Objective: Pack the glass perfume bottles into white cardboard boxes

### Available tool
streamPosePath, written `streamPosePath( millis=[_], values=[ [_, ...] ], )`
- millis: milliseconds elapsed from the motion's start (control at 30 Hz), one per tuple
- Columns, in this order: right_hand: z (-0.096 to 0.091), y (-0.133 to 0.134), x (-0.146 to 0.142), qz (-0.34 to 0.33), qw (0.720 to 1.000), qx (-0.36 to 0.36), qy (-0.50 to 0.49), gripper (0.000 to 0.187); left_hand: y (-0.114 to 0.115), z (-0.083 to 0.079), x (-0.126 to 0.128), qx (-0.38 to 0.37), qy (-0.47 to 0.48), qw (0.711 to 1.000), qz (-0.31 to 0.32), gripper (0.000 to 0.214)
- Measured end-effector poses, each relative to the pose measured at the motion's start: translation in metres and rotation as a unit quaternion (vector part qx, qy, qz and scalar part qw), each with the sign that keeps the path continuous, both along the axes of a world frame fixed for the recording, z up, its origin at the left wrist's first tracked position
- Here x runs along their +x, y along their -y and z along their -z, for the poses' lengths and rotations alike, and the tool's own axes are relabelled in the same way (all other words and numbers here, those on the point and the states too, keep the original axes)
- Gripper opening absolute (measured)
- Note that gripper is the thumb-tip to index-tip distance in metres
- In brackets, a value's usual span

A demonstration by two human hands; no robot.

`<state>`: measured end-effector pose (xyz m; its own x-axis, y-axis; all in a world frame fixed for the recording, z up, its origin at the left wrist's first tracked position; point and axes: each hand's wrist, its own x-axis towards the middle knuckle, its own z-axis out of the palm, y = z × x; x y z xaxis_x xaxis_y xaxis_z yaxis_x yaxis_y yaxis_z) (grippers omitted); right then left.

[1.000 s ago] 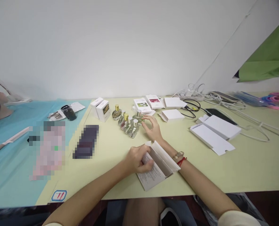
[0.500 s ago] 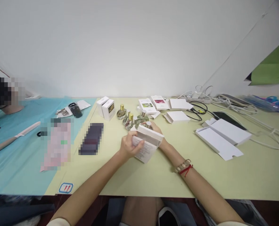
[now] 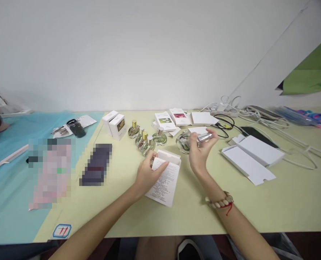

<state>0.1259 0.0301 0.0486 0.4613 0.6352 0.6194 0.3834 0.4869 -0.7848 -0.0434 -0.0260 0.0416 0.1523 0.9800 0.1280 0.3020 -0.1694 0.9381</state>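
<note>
My left hand (image 3: 149,173) grips an open white box (image 3: 164,184) with printed text on its side; the box's flap stands up at the top. In my right hand (image 3: 201,155) is a round glass perfume bottle (image 3: 183,142), tilted sideways with its silver cap (image 3: 205,137) toward the right. It is held above the table, to the right of the box. Beyond my left hand, several perfume bottles (image 3: 145,139) with gold and silver caps stand close together. Fingers hide part of the held bottle's neck.
Two closed white boxes (image 3: 118,127) stand back left; flattened boxes (image 3: 166,121) lie at the back. An opened box (image 3: 258,151), a dark phone (image 3: 258,135) and cables (image 3: 274,122) are on the right. Blue cloth (image 3: 8,187) covers the left, where another person's comb (image 3: 12,155) shows.
My right hand has come out from behind the box and moved right with a perfume bottle. The box has turned more upright and come lower in my left hand.
</note>
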Motion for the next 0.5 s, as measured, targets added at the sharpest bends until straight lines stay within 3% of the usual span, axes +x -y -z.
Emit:
streamPosePath(
  millis=[67, 133, 300, 500],
  values=[
    [-0.011, 0.008, -0.002, 0.009, 0.998, 0.053, -0.013, 0.035, 0.004, -0.002, 0.002, 0.003, -0.028, 1.000, -0.003, 0.034],
    [-0.019, 0.018, -0.008, -0.035, 0.996, 0.084, -0.007, 0.032, 0.007, -0.004, 0.005, 0.014, -0.052, 0.999, -0.009, 0.039],
    [-0.026, 0.041, -0.026, -0.273, 0.952, 0.124, 0.067, 0.038, 0.011, -0.002, 0.007, 0.076, -0.064, 0.995, -0.014, 0.040],
    [-0.026, 0.044, -0.024, -0.276, 0.936, 0.183, 0.121, 0.044, 0.000, 0.025, 0.001, 0.285, -0.054, 0.954, -0.080, 0.039]
  ],
)
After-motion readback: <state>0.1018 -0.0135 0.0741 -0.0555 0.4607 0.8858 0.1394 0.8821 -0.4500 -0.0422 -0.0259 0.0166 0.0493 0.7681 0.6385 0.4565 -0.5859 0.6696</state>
